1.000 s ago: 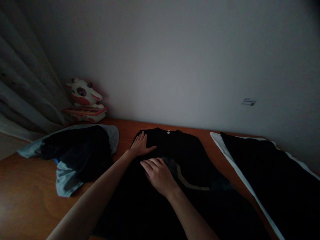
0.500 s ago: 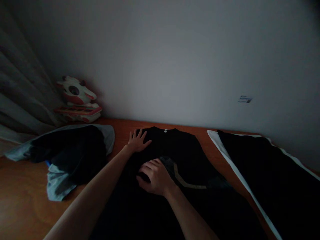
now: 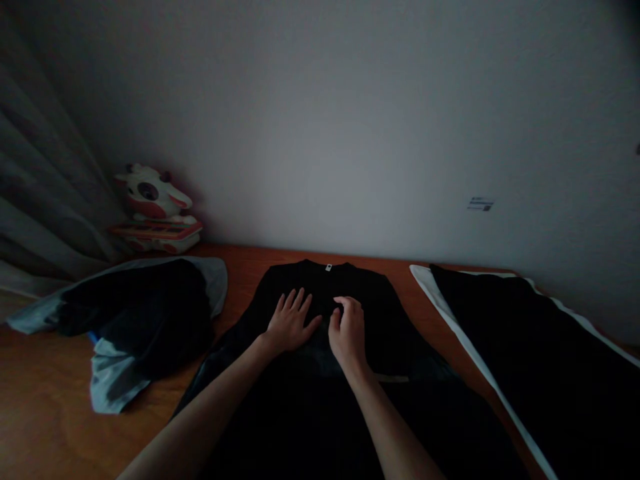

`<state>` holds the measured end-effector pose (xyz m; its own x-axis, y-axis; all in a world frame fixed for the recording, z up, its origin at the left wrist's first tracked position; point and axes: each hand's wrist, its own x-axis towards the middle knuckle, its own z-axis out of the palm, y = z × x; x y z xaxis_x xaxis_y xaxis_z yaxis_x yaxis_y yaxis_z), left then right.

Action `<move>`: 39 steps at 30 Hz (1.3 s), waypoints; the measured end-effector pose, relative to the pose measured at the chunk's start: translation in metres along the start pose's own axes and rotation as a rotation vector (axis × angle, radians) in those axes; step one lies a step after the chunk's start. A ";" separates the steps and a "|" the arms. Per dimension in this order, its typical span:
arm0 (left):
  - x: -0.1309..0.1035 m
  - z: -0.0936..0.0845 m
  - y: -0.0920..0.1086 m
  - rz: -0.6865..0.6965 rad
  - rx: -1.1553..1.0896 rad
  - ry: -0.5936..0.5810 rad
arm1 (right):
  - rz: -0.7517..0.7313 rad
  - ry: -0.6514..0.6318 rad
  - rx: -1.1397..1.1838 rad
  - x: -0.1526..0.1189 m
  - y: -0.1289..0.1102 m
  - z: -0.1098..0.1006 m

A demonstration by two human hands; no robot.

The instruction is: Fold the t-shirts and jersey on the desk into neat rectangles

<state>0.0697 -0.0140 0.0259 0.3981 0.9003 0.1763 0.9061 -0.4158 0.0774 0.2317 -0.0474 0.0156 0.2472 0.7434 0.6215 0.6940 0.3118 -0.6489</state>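
Leftmost, the curtain: pale grey, folded fabric (image 3: 45, 193), hanging by the back left corner of the brown wooden desk (image 3: 40, 407).
Crumpled heap: black cloth bunched with light grey cloth (image 3: 163, 320), near the left end of the desk; a scrap of blue shows at its left side.
Cow toy: white-and-red plastic cow with a keyboard (image 3: 157, 207), on the back edge of the desk, against the plain grey wall (image 3: 325, 133), just behind the heap.
Left hand (image 3: 293, 325): palm down, fingers spread apart, laid flat on the chest of the black shirt.
Black shirt: dark long-sleeved fabric top (image 3: 305, 407), spread at the middle of the desk, collar towards the back edge; it has a small white neck tag (image 3: 329, 267) and a pale strip beside the right wrist.
Right hand (image 3: 347, 327): loosely curled above the shirt's chest, thumb and forefinger tips slightly apart; whether it touches the cloth I cannot tell.
Wall sticker: small printed rectangle (image 3: 480, 204), above the back edge.
Right-end garments: black cloth (image 3: 540, 360) lying over white cloth (image 3: 427, 283), along the right of the desk.
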 end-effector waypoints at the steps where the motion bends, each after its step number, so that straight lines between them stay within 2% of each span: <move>1: -0.001 0.002 0.000 -0.002 0.000 -0.006 | 0.005 -0.024 0.034 0.004 0.006 -0.002; 4: -0.001 0.003 -0.001 -0.004 -0.014 -0.009 | -0.022 -0.158 0.053 0.020 0.025 -0.015; 8: 0.002 -0.004 -0.002 -0.012 -0.030 -0.023 | -0.096 -0.423 -0.071 0.043 0.046 -0.033; 10: 0.002 -0.006 -0.001 -0.026 -0.042 -0.024 | -0.139 -0.559 -0.096 0.051 0.053 -0.036; 12: 0.002 -0.006 -0.001 -0.027 -0.061 -0.013 | -0.163 -0.622 -0.097 0.056 0.058 -0.035; 15: 0.001 -0.005 0.000 -0.028 -0.095 0.000 | -0.164 -0.605 -0.092 0.057 0.064 -0.028; 20: 0.003 -0.004 -0.004 -0.022 -0.231 0.067 | -0.143 -0.502 -0.061 0.053 0.068 -0.021; 24: 0.008 -0.006 -0.013 -0.002 -0.472 0.259 | -0.169 -0.392 -0.042 0.060 0.075 -0.032; 26: 0.009 -0.006 -0.015 -0.058 -0.417 0.313 | -0.208 -0.318 -0.135 0.064 0.082 -0.044; 28: 0.008 -0.004 -0.014 -0.148 -0.250 0.268 | -0.201 -0.322 -0.296 0.062 0.091 -0.055; 32: 0.007 0.001 -0.008 -0.240 -0.052 0.083 | -0.022 -0.523 -0.560 0.049 0.101 -0.065; 35: 0.013 0.004 -0.008 -0.216 -0.036 0.000 | 0.070 -0.599 -0.620 0.044 0.102 -0.064; 39: 0.026 0.005 -0.010 -0.215 -0.032 -0.034 | 0.095 -0.600 -0.614 0.052 0.103 -0.061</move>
<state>0.0713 0.0143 0.0249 0.2015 0.9722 0.1190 0.9658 -0.2174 0.1412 0.3574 -0.0129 0.0074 0.0436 0.9908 0.1281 0.9739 -0.0136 -0.2268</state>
